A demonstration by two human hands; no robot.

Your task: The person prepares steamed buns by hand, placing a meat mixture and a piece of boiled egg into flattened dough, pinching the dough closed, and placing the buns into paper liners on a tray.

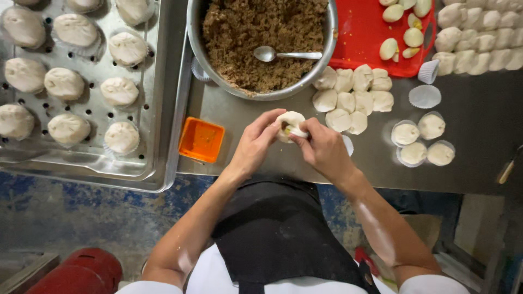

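Both hands met over the near edge of the steel worktop (pixel 479 136), holding one round of white dough (pixel 290 124) between them. The left hand (pixel 255 144) cupped it from its side with fingers curled close together, and the right hand (pixel 322 148) pinched the rim with thumb and forefinger. A gap in the dough showed something dark and a yellow bit inside, probably filling, though the fingers hid most of it.

The seam looked only partly closed, so filling could have squeezed out if the right hand pressed too hard, or the thin rim could have torn. The dough was held right at the worktop's near edge, over the black apron (pixel 278 228); a slip would likely have dropped it off the table, not onto it. The orange square dish (pixel 201 139) sat just beside the left hand, near enough for a wrist to knock. Dough pieces (pixel 348 100) lay close behind the right hand, below the filling bowl (pixel 261 93).
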